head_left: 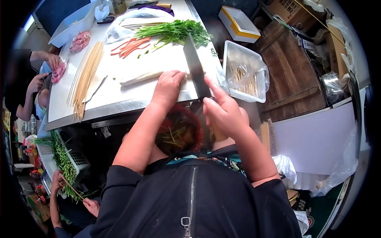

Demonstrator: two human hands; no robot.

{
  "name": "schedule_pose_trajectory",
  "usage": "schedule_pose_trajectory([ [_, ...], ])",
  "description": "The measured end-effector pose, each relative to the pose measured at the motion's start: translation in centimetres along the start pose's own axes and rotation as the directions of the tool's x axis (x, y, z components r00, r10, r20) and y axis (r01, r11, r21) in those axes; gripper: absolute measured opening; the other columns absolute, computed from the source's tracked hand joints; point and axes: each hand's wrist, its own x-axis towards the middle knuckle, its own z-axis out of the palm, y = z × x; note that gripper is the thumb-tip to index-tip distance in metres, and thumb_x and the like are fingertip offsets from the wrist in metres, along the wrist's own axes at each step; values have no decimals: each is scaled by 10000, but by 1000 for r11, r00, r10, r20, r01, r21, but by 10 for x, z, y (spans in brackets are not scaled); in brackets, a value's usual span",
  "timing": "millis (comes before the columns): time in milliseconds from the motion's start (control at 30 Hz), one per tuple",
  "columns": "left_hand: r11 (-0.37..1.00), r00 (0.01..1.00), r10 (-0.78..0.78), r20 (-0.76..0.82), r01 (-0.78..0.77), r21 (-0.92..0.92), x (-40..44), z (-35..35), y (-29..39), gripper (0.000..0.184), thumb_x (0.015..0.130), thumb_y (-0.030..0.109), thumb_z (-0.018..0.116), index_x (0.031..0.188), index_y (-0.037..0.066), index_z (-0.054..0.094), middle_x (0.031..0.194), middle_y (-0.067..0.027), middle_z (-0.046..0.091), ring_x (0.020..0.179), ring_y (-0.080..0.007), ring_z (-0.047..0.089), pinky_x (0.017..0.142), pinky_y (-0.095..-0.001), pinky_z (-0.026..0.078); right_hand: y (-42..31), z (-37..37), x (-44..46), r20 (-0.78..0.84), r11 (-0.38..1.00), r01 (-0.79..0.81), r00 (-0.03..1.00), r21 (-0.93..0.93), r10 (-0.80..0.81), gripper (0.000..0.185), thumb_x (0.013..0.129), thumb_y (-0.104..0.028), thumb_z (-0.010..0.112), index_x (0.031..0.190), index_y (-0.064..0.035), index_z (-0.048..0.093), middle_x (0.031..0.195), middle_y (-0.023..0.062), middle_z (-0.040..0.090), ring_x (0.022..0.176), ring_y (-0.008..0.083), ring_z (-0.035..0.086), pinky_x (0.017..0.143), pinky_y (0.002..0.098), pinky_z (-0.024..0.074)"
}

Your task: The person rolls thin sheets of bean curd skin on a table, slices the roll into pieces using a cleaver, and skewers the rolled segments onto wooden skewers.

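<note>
A long white vegetable point(141, 79) lies across the white table point(131, 99) near its front edge; I cannot make out its exact kind. My left hand point(170, 85) is closed over its right part, fingers curled. In my right hand point(224, 107) is a cleaver point(192, 59), its broad blade pointing away from me, right beside the left fingers. The blade hides part of the vegetable's right end. Leafy green herbs point(178, 33) and orange-red vegetable strips point(130, 47) lie behind it. Bamboo skewers point(88, 71) and a second knife point(95, 89) are on the left.
At the far left, a co-worker's hands point(51, 61) handle raw meat point(58, 73). Lower left, another person's hands point(57, 180) are by a crate of long greens point(65, 162). A red bucket point(197, 127) stands beneath me; a white bin point(260, 95) holds skewers at right.
</note>
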Motion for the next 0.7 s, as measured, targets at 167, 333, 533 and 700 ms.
schedule_pose_trajectory([
  [167,995,982,-28,185,10,95,3,-2,6,519,833,58,546,1313,247,608,978,-62,537,979,-248,546,935,-382,444,7,-13,-24,-111,994,56,993,93,-45,618,990,-82,486,1555,-135,243,778,18,550,583,88,524,536,236,469],
  [333,975,982,5,188,-47,218,2,1,10,483,835,65,547,1273,247,638,1003,-66,537,1017,-260,529,960,-397,420,3,-3,-33,-177,999,38,984,19,-34,554,963,-85,527,1499,-114,388,718,15,609,529,87,570,510,251,495],
  [533,975,984,11,178,-50,218,2,1,10,454,842,73,546,1250,243,653,997,-69,538,1008,-269,526,957,-396,419,6,2,-32,-187,998,36,981,-50,-45,542,951,-83,534,1480,-119,422,676,12,609,508,90,578,489,262,496],
  [700,977,983,5,184,-44,207,4,-1,11,443,838,77,551,1240,229,657,995,-73,540,1004,-265,527,948,-394,415,0,2,-33,-150,994,2,988,-108,-18,564,973,-101,501,1514,-121,344,694,14,584,532,91,563,512,255,489],
])
